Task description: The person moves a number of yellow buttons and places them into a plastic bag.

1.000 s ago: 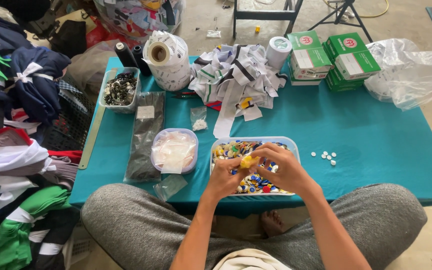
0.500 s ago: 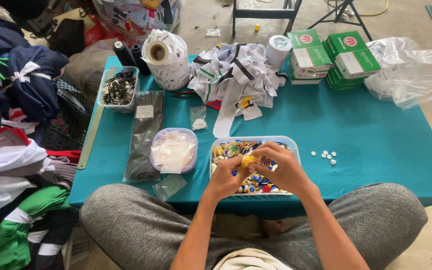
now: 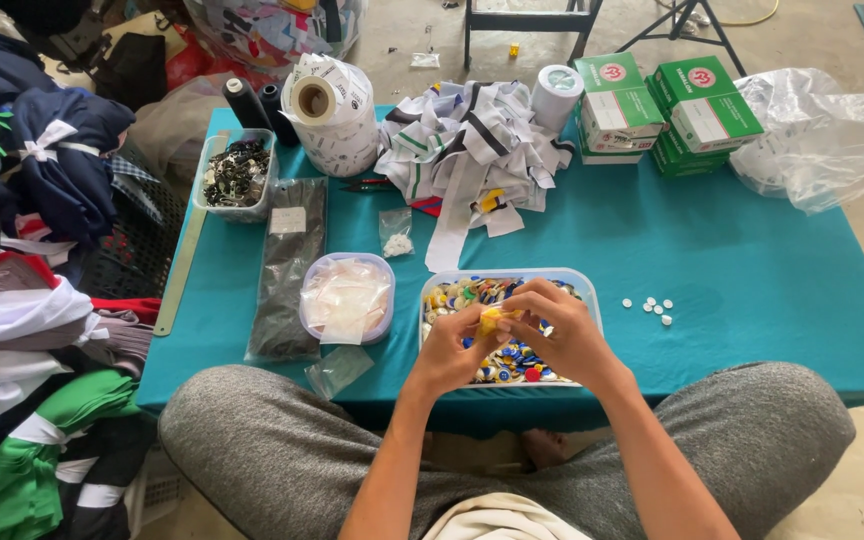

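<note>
I have both hands pinched on a small yellow piece [image 3: 492, 321], left hand [image 3: 452, 350] and right hand [image 3: 557, 335] closed around it above the tray of coloured buttons [image 3: 584, 285]; probably a button. I'd keep fingertips tight and stay over the tray.

Open teal tabletop [image 3: 752, 260] lay toward the right edge, broken only by a few small white buttons [image 3: 649, 306]. The far edge was crowded by green boxes [image 3: 667, 110], a fabric pile [image 3: 472, 140] and a label roll [image 3: 332, 115]. Near the left edge, a black packet [image 3: 287, 265] and round tub [image 3: 347, 298] blocked passage.
</note>
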